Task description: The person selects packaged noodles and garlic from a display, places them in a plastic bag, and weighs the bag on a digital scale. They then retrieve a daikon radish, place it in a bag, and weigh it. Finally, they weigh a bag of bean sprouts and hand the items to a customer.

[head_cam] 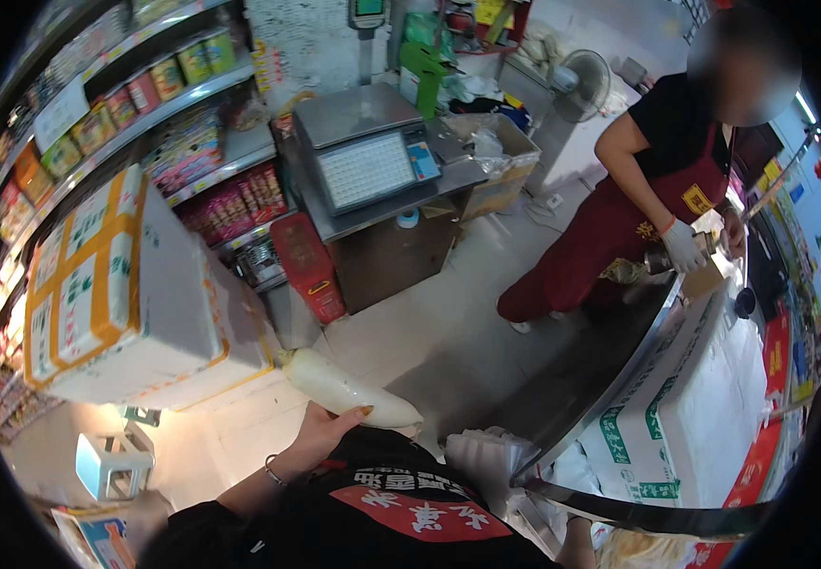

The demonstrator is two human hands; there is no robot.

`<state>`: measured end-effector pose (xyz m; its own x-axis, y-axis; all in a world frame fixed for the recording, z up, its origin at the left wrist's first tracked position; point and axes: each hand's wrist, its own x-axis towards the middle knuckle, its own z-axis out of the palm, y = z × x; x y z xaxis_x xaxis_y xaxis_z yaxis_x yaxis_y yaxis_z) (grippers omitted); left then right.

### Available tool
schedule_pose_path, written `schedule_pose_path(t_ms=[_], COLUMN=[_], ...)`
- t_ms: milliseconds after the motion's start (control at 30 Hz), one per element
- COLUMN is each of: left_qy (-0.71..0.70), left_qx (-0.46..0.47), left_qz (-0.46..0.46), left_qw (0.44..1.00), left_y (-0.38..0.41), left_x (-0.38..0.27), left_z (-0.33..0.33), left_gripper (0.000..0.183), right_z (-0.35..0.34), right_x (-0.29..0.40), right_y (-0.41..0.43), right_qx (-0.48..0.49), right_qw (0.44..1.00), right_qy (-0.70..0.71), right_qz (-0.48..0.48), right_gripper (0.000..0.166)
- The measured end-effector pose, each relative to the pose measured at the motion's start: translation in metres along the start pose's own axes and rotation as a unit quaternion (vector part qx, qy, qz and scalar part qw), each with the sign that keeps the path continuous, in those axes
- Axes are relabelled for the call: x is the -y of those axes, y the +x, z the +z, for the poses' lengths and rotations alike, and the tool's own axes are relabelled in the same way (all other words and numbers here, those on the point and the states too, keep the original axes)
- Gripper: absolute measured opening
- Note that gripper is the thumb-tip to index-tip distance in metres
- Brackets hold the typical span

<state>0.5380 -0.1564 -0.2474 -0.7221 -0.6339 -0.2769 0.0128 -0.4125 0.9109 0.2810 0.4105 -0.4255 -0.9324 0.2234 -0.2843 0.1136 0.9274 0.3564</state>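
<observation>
My left hand (336, 430) grips a long white daikon radish (346, 387) near its lower right end, with the thumb lying across the top. The radish is held in front of my black shirt, above the tiled floor, its yellowish stem end pointing up and left. At the lower right, part of my right hand or wrist (578, 542) shows beneath a dark metal rail (638, 513). The rail hides its fingers, so their grip cannot be seen. Thin white plastic bags (487, 455) hang at the counter edge between my hands.
A digital scale (368, 156) stands on a metal table. Taped white foam boxes (190, 327) are stacked at left near a small stool (115, 459). Another foam box (673, 412) stands at right. A co-worker (638, 192) in a maroon apron handles a metal object.
</observation>
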Motion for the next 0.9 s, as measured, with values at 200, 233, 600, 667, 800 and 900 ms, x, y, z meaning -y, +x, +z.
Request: schedule_pose_path(t_ms=[200,233,600,667,800,900], left_qy=[-0.028,-0.008,0.031,0.018,-0.004,-0.007], left_qx=[0.105,0.108,0.242,0.24,0.252,0.259], left_qz=[0.009,0.007,-0.02,0.011,-0.055,-0.076], left_qw=[0.994,0.994,0.97,0.971,0.966,0.963], left_y=[0.107,0.125,0.293,0.311,0.326,0.33], left_x=[-0.01,-0.014,-0.04,-0.036,-0.036,-0.048], left_z=[0.001,-0.001,-0.026,-0.025,-0.027,-0.024], left_gripper=[0.035,0.035,0.039,0.039,0.042,0.044], right_z=[-0.101,-0.065,-0.17,-0.166,-0.158,-0.196], right_x=[-0.002,-0.055,-0.103,-0.105,-0.029,-0.087], right_y=[-0.058,-0.044,-0.119,-0.139,-0.195,-0.22], right_qx=[-0.069,-0.189,-0.352,-0.142,-0.32,-0.335], right_qw=[0.986,0.956,0.905,0.921,0.919,0.735], right_qy=[0.013,0.109,-0.028,0.121,-0.04,0.552], right_qz=[0.149,0.196,0.236,0.343,0.227,0.209], right_gripper=[0.043,0.043,0.057,0.053,0.047,0.053])
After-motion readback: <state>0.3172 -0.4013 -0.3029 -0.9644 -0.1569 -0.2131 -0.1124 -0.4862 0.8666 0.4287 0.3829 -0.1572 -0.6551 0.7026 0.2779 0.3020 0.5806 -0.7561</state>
